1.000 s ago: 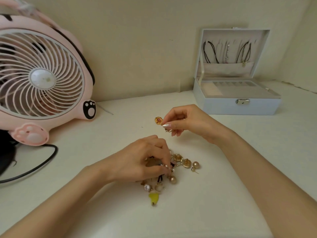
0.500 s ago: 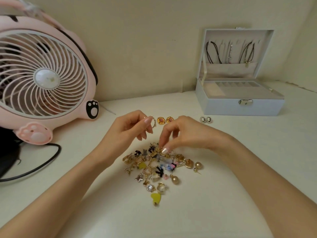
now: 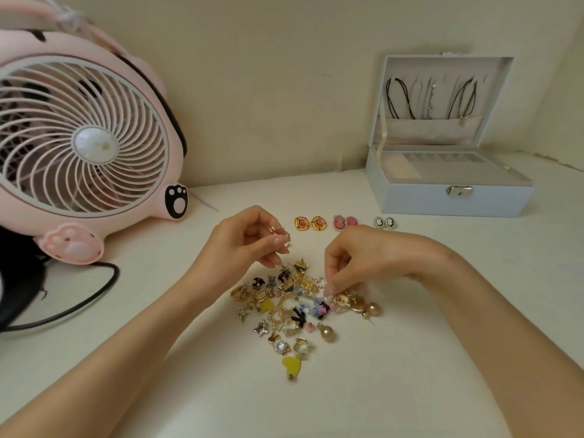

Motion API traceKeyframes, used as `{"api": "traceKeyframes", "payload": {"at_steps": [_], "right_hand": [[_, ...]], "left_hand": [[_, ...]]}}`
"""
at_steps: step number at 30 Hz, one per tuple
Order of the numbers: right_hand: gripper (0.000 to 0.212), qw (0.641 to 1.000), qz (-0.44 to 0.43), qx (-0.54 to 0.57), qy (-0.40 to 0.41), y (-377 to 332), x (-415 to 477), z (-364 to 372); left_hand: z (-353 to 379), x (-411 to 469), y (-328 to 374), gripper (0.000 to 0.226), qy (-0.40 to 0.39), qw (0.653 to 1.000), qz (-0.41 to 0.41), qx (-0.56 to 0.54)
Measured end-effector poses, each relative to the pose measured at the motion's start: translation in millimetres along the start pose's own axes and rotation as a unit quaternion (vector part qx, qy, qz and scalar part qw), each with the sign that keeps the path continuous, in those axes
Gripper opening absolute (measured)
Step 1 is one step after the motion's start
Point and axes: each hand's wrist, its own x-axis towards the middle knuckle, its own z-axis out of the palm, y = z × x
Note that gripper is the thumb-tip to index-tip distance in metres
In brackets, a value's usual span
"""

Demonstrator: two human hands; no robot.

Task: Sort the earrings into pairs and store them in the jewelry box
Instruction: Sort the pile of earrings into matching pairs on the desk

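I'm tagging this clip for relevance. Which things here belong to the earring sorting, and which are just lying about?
Part of the job: earring pile; small silvery earring pinched in the left hand; right hand, fingertips in the pile; three matched pairs in a row; open jewelry box.
Just lying about: pink fan; black cable; necklaces hung in the lid.
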Motion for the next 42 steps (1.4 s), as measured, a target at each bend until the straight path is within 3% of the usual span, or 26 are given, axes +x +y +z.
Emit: {"api": "traceKeyframes", "payload": {"at_steps": [6, 10, 16, 21, 24, 28, 34, 38, 42], "right_hand": [[0.01, 0.99, -0.052, 0.132, 0.0, 4.7, -8.8, -22.9], [0.009, 0.966, -0.024, 0.242, 0.091, 17.3, 2.9, -24.9], [0.006, 0.924, -0.012, 0.315, 0.218, 31.3, 23.8, -14.8], [0.006, 0.937, -0.02, 0.246, 0.246, 30.5, 37.6, -3.6], [0.008, 0.944, -0.023, 0.186, 0.271, 29.0, 42.3, 4.1], [0.005, 0.944, -0.044, 0.135, 0.297, 30.2, 43.4, 5.5], [0.016, 0.954, -0.028, -0.002, 0.3, 31.9, 40.0, -1.5], [0.038, 0.977, -0.015, -0.045, 0.21, 33.0, 33.9, -5.4], [0.036, 0.97, -0.025, -0.067, 0.231, 33.1, 41.0, 0.3]], "left_hand": [[4.9, 4.3, -9.4, 0.017, -0.019, 0.997, -0.012, 0.079], [8.6, 4.0, -15.4, 0.025, -0.142, 0.983, -0.026, 0.113], [11.4, 1.6, -5.9, 0.023, -0.221, 0.971, -0.034, 0.085], [3.2, 16.4, -1.4, 0.011, -0.094, 0.969, -0.007, 0.228], [7.2, 34.2, -2.7, 0.007, -0.091, 0.946, -0.032, 0.309], [17.7, 53.2, -11.1, 0.008, -0.065, 0.953, -0.052, 0.292], [16.4, 57.5, -21.4, 0.022, -0.051, 0.952, -0.034, 0.3], [15.5, 56.1, -18.1, 0.036, -0.122, 0.94, -0.018, 0.319], [19.7, 60.0, -21.0, 0.028, -0.123, 0.926, 0.012, 0.357]]}}
